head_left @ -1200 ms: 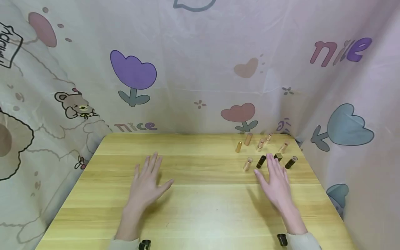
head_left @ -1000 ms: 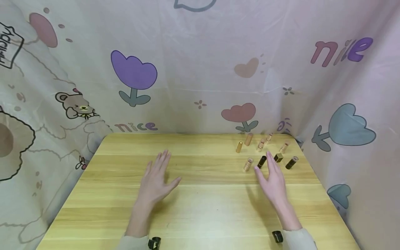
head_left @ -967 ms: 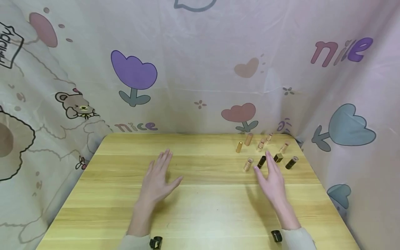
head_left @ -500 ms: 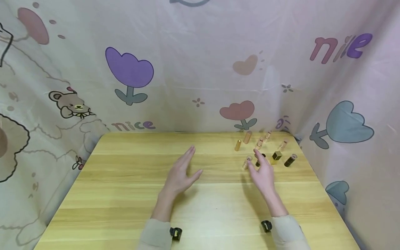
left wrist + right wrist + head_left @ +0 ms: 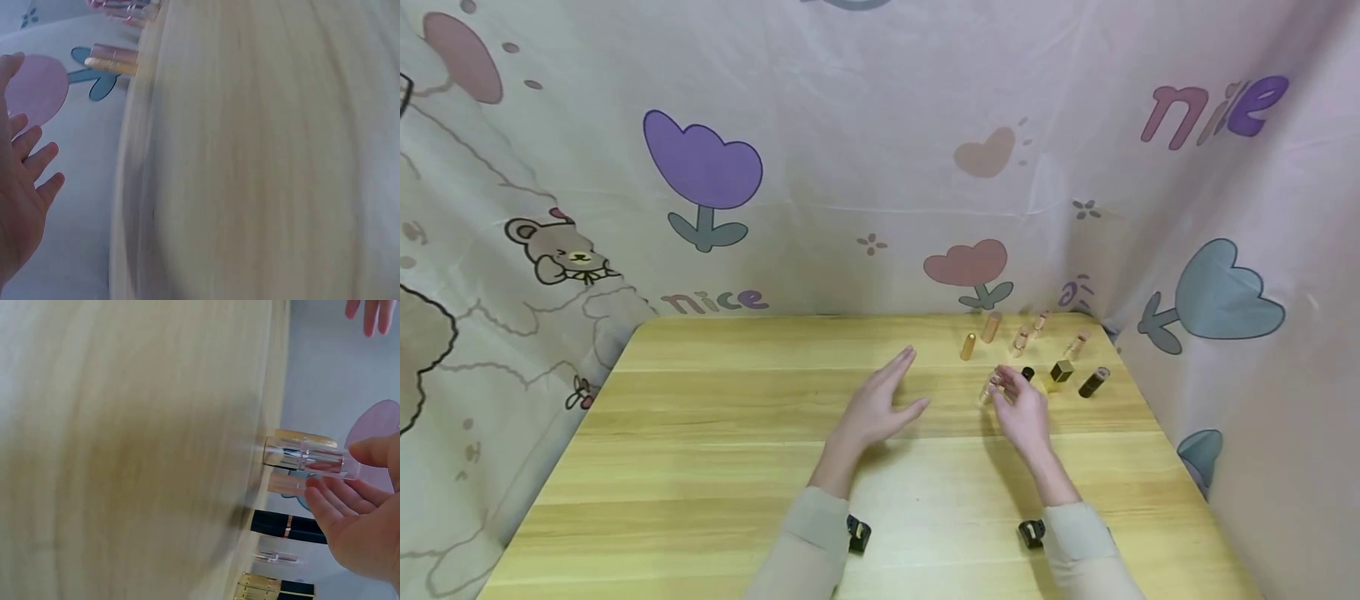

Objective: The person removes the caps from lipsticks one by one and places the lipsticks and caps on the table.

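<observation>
Printed fabric (image 5: pixel 842 142) behind wooden tabletop (image 5: pixel 685 467)

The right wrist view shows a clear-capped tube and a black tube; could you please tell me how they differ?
The clear-capped tube has a see-through upper part showing reddish contents, while the black tube is opaque with a thin coppery band. The clear-capped tube is between the right hand's thumb and fingers; the black tube is outside them. Both stand upright on the table.
</observation>
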`<state>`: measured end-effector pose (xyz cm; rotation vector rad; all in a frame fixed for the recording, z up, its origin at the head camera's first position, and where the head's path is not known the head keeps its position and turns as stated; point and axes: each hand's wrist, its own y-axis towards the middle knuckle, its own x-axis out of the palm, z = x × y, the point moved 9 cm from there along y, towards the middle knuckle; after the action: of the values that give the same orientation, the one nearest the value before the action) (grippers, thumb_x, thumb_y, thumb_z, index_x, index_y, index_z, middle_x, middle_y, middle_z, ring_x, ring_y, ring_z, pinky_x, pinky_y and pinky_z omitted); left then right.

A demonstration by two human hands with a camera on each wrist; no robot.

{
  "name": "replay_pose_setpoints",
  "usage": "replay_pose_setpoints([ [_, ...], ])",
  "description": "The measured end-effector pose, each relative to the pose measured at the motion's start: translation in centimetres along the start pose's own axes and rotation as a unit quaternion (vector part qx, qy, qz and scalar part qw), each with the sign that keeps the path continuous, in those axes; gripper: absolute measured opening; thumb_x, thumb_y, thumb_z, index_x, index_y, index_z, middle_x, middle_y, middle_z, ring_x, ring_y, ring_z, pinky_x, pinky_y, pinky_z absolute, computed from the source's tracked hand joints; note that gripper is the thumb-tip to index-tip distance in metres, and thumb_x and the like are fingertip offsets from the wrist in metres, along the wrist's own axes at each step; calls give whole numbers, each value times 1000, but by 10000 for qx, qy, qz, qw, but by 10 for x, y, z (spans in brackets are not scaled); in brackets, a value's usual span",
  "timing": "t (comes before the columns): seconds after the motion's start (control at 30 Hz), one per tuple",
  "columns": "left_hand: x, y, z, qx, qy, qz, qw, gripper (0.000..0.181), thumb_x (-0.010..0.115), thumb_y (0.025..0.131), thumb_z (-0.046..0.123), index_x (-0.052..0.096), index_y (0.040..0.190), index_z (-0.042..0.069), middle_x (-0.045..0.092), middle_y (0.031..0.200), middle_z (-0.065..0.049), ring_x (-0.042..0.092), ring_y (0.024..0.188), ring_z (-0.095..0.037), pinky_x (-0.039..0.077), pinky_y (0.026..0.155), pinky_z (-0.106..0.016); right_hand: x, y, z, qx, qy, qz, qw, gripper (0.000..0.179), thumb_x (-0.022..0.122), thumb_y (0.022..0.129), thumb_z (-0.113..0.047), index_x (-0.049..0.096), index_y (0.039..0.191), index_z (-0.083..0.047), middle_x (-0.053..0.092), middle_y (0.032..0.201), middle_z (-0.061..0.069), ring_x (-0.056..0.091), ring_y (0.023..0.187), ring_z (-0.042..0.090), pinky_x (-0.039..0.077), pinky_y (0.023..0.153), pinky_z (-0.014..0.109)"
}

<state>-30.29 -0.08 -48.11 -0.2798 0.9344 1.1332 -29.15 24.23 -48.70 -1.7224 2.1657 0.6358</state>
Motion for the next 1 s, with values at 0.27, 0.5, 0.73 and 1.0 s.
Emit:
replay_pose_setpoints([
  [0.27,21,20,8,80,-7,-195,9998,84,62,100,53,23,166,19,21,171,5,32,154,-28,29,125,-50,3,4,6,119,220,232,9994,41,67,99,-6,59,136,9,67,128,28,67,118,41,57,102,42],
  [0.5,38,31,11,44,-8,-463,9989,86,65,98,53,24,166,21,24,171,4,33,154,-27,30,124,-48,4,5,8,248,291,330,9987,39,70,98,-8,62,133,8,69,125,27,68,116,39,58,98,38],
  [0.73,52,43,17,135,-127,-535,9984,89,68,96,55,25,166,22,26,171,5,34,153,-24,30,125,-43,11,5,6,343,457,273,9980,39,72,98,-10,63,132,6,69,125,25,68,115,38,59,97,36],
  [1.0,62,56,20,4,-319,-671,9972,87,75,93,46,32,164,19,37,167,-6,40,150,-27,36,121,-50,17,5,1,345,847,316,9953,38,72,97,-6,63,131,6,69,124,25,68,115,38,59,92,25],
])
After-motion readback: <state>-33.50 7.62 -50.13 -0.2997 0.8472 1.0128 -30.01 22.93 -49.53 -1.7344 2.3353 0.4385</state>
